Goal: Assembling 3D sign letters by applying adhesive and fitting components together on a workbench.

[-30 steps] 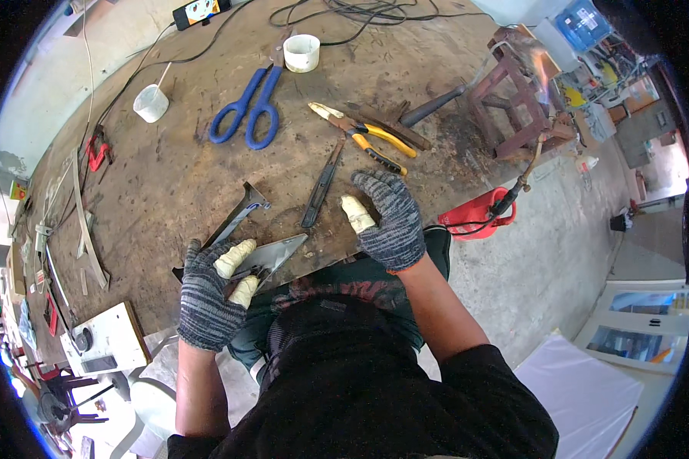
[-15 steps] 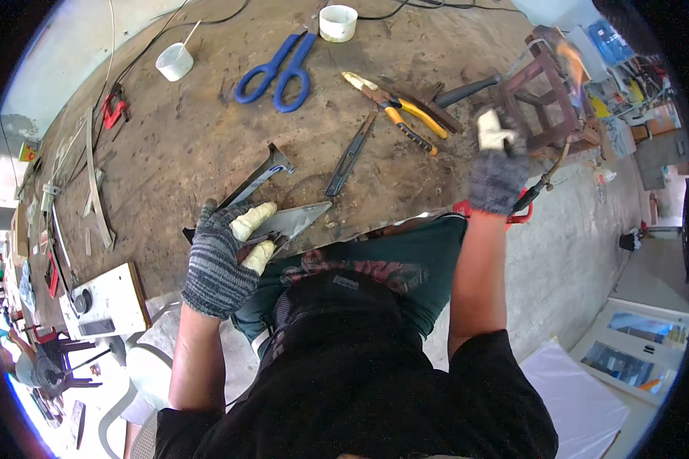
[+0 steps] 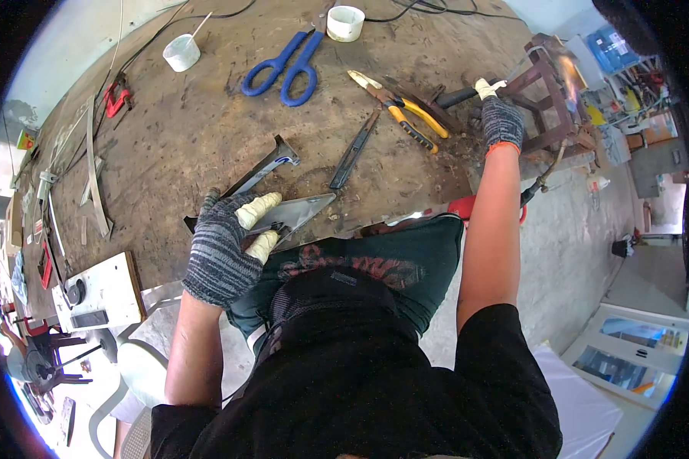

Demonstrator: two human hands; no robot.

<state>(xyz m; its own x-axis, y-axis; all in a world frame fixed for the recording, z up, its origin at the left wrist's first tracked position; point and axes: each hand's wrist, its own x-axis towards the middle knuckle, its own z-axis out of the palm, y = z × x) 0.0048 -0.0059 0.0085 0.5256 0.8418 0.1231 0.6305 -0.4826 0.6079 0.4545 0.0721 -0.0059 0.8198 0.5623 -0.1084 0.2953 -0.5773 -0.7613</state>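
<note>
My left hand (image 3: 226, 249), in a striped grey knit glove with pale tape on the fingertips, grips a grey moulded plastic part (image 3: 302, 216) at the bench's near edge. Just beyond it lies a dark, glossy trim piece (image 3: 256, 170) with a bracketed end. My right hand (image 3: 502, 118), gloved and taped alike, has its fingers closed on the end of a tool's black handle (image 3: 458, 97). The tool's other end lies among dark metal pieces. Close beside that hand stands a brown metal frame (image 3: 543, 99), with an orange flame (image 3: 569, 76) at its far side.
Yellow-and-black pliers (image 3: 402, 111), a black utility knife (image 3: 354, 153) and blue-handled scissors (image 3: 287, 73) lie on the bench. Two white cups (image 3: 345, 24) stand farther back. A torch hose and red handle (image 3: 463, 207) are at the right edge; a white scale (image 3: 103, 294) is left.
My right hand has moved away from me, up to the black handle, and closed on it. My left hand keeps its hold on the grey part. The view has shifted slightly.
</note>
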